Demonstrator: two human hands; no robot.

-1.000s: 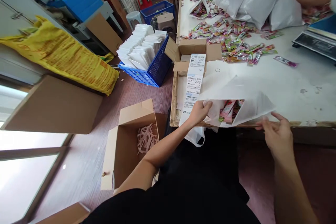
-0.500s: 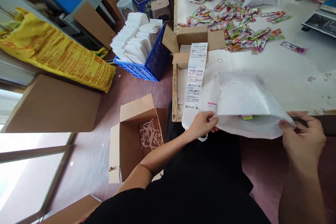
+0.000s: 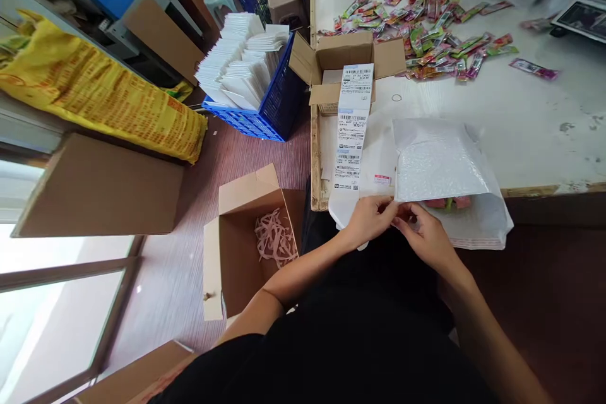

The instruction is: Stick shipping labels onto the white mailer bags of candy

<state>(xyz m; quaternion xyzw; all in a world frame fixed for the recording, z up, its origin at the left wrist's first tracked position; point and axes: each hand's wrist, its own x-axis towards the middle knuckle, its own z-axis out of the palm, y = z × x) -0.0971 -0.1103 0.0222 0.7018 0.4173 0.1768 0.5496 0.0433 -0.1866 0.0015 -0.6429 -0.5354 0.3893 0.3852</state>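
Observation:
A white bubble mailer (image 3: 438,161) lies at the table's near edge, its mouth facing me and gaping on the right side. Inside the mouth, pink and green packets (image 3: 449,202) show in part. My left hand (image 3: 372,219) pinches the mailer's left corner. Right beside it, my right hand (image 3: 423,231) has its fingers closed at the same corner, the fingertips of both hands nearly meeting. To the left, a strip of printed shipping labels (image 3: 351,129) hangs out of a small open cardboard box (image 3: 348,44) onto the table.
Many small colourful packets (image 3: 430,38) are scattered over the far table (image 3: 478,98), near a black scale (image 3: 584,16). On the floor stand a blue crate (image 3: 272,117) of white envelopes, an open carton (image 3: 241,252) with paper strips, and a yellow sack (image 3: 104,88).
My right hand has left the mailer's right corner and moved left to its left corner, beside my left hand. The mailer's right side has dropped open. White bags at the back shifted right.

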